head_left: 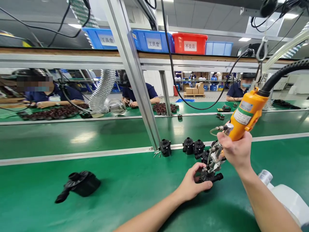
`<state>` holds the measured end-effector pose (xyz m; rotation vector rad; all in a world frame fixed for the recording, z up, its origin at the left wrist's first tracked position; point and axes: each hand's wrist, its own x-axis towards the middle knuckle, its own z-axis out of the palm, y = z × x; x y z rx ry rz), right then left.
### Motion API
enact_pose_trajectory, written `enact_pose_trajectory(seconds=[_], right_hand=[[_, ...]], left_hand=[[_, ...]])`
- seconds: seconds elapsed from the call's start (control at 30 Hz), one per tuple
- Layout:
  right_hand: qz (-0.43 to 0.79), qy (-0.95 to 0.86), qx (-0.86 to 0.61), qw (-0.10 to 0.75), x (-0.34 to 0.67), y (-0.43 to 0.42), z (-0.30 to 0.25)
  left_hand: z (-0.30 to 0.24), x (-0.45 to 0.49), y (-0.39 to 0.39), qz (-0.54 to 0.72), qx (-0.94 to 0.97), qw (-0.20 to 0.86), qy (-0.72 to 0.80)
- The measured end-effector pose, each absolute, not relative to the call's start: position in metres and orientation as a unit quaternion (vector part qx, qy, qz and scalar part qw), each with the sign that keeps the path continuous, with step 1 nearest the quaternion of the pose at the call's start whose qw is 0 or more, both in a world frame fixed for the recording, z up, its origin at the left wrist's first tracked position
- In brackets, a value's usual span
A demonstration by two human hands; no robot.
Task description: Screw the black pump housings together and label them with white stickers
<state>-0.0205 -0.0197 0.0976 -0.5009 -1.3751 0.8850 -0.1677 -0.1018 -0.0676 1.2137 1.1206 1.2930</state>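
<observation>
My right hand (238,149) is wrapped round an orange electric screwdriver (246,111), which hangs at a slant from a hook and a black ribbed hose. Its metal nose end (214,159) points down onto a black pump housing (208,176) on the green bench. Fingers and thumb of my left hand (193,183) grip that housing from the left side. The housing's spout sticks out to the right. Whether the bit touches a screw is hidden by the nose fittings.
Several black housings (188,146) stand behind my hands, with small loose screws (157,154) beside the post. Another black housing (83,184) lies at left. A metal post (135,74) rises from the bench. White rolls (288,199) sit at right. Co-workers (140,91) sit across the conveyor (60,133).
</observation>
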Motion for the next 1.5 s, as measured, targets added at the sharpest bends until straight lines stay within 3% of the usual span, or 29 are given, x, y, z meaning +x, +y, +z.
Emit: enact_pose_trajectory(seconds=[0.33,0.47,0.63,0.77,1.0,1.5], right_hand=[[0.4,-0.625,-0.24,0.625,-0.027,-0.02,0.093],[0.382,-0.6,-0.219,0.668,-0.02,-0.016,0.096],[0.295,-0.561,-0.213,0.744,0.01,-0.009,0.101],[0.339,-0.564,-0.205,0.725,0.024,-0.006,0.1],[0.364,-0.585,-0.183,0.701,0.008,-0.009,0.097],[0.411,-0.607,-0.208,0.647,-0.024,-0.023,0.103]], left_hand=[[-0.073,-0.166,-0.102,0.538,0.52,0.475,0.464],[-0.077,-0.171,-0.106,0.568,0.524,0.466,0.431],[-0.082,-0.175,-0.106,0.56,0.516,0.543,0.355],[-0.091,-0.168,-0.101,0.63,0.469,0.469,0.404],[-0.091,-0.172,-0.096,0.586,0.45,0.539,0.404],[-0.073,-0.174,-0.095,0.558,0.432,0.545,0.452]])
